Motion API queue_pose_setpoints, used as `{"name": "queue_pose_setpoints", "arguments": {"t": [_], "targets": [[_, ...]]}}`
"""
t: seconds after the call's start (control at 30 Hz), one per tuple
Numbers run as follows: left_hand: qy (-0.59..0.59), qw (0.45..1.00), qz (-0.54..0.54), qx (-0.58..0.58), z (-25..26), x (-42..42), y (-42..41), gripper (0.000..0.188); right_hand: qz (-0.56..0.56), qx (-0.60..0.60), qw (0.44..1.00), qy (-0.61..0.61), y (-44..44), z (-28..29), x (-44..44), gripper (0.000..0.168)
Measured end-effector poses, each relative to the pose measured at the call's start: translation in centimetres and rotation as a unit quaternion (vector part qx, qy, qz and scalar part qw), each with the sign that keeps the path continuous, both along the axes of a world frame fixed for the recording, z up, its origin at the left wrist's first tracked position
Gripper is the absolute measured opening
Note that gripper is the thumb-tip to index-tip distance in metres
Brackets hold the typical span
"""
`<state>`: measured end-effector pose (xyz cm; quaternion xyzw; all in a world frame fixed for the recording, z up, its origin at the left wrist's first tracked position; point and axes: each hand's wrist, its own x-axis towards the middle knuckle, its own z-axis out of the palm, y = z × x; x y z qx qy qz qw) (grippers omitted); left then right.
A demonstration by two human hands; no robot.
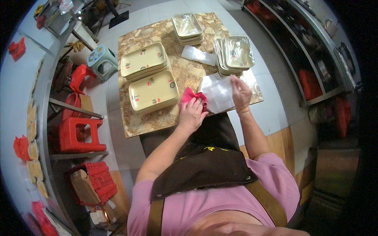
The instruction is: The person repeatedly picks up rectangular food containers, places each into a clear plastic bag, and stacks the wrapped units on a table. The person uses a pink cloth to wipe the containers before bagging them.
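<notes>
My left hand (192, 113) lies on a crumpled red cloth (189, 96) near the table's front edge. The fingertips of my right hand (242, 93) pinch the edge of a clear plastic bag (220, 96), which spreads between both hands. Behind it stands a stack of rectangular trays in clear plastic (239, 53), with a folded plastic bag (198, 55) to its left. Another plastic-covered tray stack (187, 26) stands at the back. Two stacks of cream trays with small printed designs, one farther (144, 60) and one nearer (153, 91), are on the left.
The marble-patterned table (130, 124) stands before me. On the left are a grey-green plastic stool (103, 60), a red stool (81, 134), a red crate (102, 180) and a long metal counter. A dark metal shelf unit (319, 100) stands at the right.
</notes>
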<state>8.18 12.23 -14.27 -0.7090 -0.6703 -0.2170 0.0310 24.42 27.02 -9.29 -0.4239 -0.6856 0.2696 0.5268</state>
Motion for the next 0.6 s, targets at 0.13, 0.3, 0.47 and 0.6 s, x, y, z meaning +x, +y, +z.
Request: {"name": "queue_pose_setpoints", "arguments": {"t": [0.13, 0.3, 0.47, 0.6], "targets": [[-0.084, 0.996, 0.01, -0.024, 1.6, 0.6, -0.2, 0.048, 0.103, -0.075, 0.989, 0.077, 0.3, 5.0, 1.0, 0.016], [-0.485, 0.861, -0.105, -0.108, 5.7, 1.4, -1.8, 0.053, 0.169, -0.113, 0.972, 0.117, -2.9, 5.7, 0.5, 0.016], [-0.657, 0.753, 0.03, 0.009, 3.7, 0.8, -2.6, 0.033, 0.2, -0.112, 0.973, 0.006, -4.2, 5.7, 0.4, 0.016], [-0.863, 0.503, 0.033, -0.045, 5.4, -1.9, -3.5, 0.053, 0.226, -0.155, 0.961, -0.021, -4.4, 5.2, 0.6, 0.016]]}}
